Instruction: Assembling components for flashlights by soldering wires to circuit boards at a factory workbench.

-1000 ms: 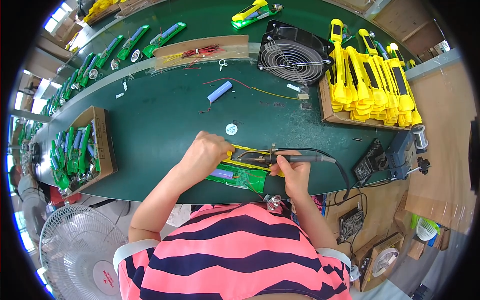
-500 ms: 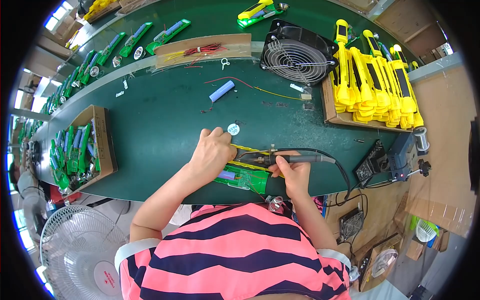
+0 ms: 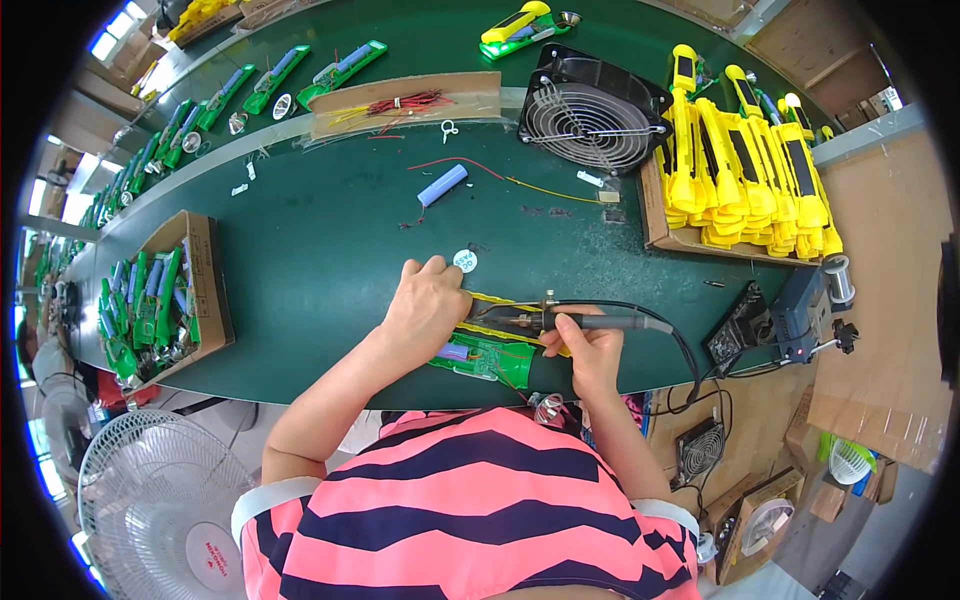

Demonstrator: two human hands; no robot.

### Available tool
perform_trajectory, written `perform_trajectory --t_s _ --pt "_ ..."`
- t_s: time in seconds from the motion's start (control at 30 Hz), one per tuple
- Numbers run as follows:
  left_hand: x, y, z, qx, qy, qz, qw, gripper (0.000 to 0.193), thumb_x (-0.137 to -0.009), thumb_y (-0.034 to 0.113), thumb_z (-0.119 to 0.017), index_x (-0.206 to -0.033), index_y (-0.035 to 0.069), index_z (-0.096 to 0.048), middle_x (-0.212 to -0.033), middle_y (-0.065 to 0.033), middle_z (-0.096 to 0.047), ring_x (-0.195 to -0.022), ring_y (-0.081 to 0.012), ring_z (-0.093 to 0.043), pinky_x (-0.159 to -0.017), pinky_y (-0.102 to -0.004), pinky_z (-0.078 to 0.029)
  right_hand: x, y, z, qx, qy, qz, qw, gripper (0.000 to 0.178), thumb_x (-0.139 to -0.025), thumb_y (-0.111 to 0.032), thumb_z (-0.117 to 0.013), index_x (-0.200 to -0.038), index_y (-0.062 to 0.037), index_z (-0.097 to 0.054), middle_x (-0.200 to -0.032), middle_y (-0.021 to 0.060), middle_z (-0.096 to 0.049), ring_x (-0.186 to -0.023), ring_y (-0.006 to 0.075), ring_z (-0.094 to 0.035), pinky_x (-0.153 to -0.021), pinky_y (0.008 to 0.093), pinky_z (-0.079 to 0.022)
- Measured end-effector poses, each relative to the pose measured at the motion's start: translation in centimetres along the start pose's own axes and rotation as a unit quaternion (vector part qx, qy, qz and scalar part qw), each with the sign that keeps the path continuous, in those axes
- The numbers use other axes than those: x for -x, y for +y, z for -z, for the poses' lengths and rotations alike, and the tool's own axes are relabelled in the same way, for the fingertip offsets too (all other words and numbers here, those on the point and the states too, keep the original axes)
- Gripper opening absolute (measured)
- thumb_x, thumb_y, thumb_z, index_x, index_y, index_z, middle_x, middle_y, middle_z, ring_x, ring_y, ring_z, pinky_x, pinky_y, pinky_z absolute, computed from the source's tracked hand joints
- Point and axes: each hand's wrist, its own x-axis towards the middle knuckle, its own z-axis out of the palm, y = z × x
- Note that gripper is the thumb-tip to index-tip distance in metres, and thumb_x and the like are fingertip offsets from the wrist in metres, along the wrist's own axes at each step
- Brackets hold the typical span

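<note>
My left hand [image 3: 428,303] is closed around the left end of a yellow-edged flashlight casing [image 3: 488,332], whose dark inside faces up. In my right hand [image 3: 590,352] is a soldering iron [image 3: 608,322], gripped by its dark handle. Its metal tip points left into the casing, near my left fingers; the exact contact is hidden. Fingers of my right hand also reach the casing's right end. Just below lies a green lamp half [image 3: 500,362] with a circuit board and a blue battery, and a round reflector [image 3: 549,406] hangs by the table edge. A white round sticker [image 3: 465,261] lies above my left hand.
A blue battery cell [image 3: 442,186] and loose wires lie mid-table. At right stand a black fan [image 3: 596,115], a box of yellow casings [image 3: 655,225] and a solder station [image 3: 800,315]. A carton [image 3: 208,285] of green lamp halves is at left. The iron's cable [image 3: 688,362] loops rightward.
The soldering iron and my right hand have shifted very slightly to the right and down. My left hand keeps its hold on the casing, nearly still.
</note>
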Motion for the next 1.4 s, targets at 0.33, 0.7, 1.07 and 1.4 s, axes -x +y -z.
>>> perform_trajectory --t_s 0.33,0.7,1.07,1.4 --pt "0.8 -0.5 -1.6 -0.014 0.045 -0.007 0.999 0.013 -0.064 0.018 -0.058 -0.052 0.012 -0.056 -0.065 -0.0022 -0.049 -0.072 -0.0194 -0.046 -0.062 -0.0346 -0.033 3.1 -2.5 2.0 0.353 -0.003 0.212 0.911 0.019 -0.076 -0.007 -0.062 -0.094 -0.0017 -0.060 -0.077 0.0128 -0.064 -0.074 0.0219 -0.064 -0.065 0.0275 -0.049" --pt "0.5 0.0 -0.9 0.003 0.015 -0.004 1.000 0.006 -0.062 0.010 -0.057 -0.060 0.012 -0.062 -0.071 -0.0028 -0.053 -0.077 -0.0190 -0.048 -0.065 -0.0332 -0.034 2.5 0.1 4.2 0.438 -0.055 0.271 0.855 0.060 -0.063 -0.010 -0.073 -0.113 -0.0057 -0.041 -0.106 0.0074 -0.060 -0.107 0.0284 -0.052 -0.100 0.0479 -0.028" --pt "1.9 3.1 3.4 0.141 0.133 -0.024 0.981 0.012 -0.067 0.016 -0.059 -0.074 0.008 -0.064 -0.072 -0.0021 -0.051 -0.078 -0.0197 -0.048 -0.066 -0.0332 -0.035 2.2 0.1 3.7 0.435 -0.029 0.255 0.863 0.055 -0.063 -0.006 -0.070 -0.112 -0.0061 -0.045 -0.103 0.0095 -0.060 -0.100 0.0309 -0.055 -0.100 0.0461 -0.029" --pt "2.0 5.6 -2.0 0.235 0.216 -0.017 0.948 0.023 -0.063 0.006 -0.059 -0.085 0.006 -0.063 -0.073 -0.0028 -0.052 -0.069 -0.0194 -0.050 -0.063 -0.0315 -0.038 1.6 -0.3 3.3 0.393 -0.057 0.253 0.882 0.055 -0.066 -0.001 -0.067 -0.114 -0.0041 -0.042 -0.108 0.0090 -0.057 -0.103 0.0281 -0.052 -0.100 0.0446 -0.030"
